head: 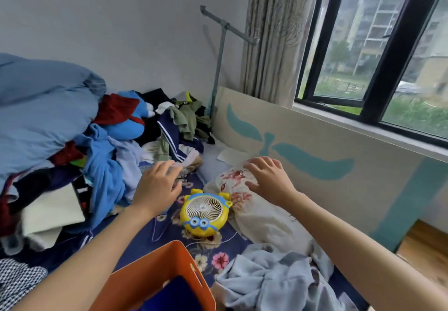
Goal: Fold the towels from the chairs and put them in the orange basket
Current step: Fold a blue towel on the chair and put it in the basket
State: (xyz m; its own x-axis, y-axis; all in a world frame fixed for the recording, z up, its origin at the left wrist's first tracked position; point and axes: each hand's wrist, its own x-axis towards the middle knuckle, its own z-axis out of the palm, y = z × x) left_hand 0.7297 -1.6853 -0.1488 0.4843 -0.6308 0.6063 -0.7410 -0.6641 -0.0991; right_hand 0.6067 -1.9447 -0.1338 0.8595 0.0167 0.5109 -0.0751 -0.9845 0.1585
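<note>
Orange basket (pixel 145 274) at 6 o'clock, containing dark blue cloth (pixel 174 296). Left hand (pixel 157 187) and right hand (pixel 266 180) outstretched, fingers spread, empty.

The orange basket (pixel 145 274) stands upright on the bed at bottom centre, holding a dark blue cloth (pixel 174 296). A crumpled pale blue cloth (pixel 266 281) lies just right of it.

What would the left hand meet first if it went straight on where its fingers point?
Likely the crumpled pale cloth just past the left hand, before the navy white-striped garment; depth is unclear.
</note>
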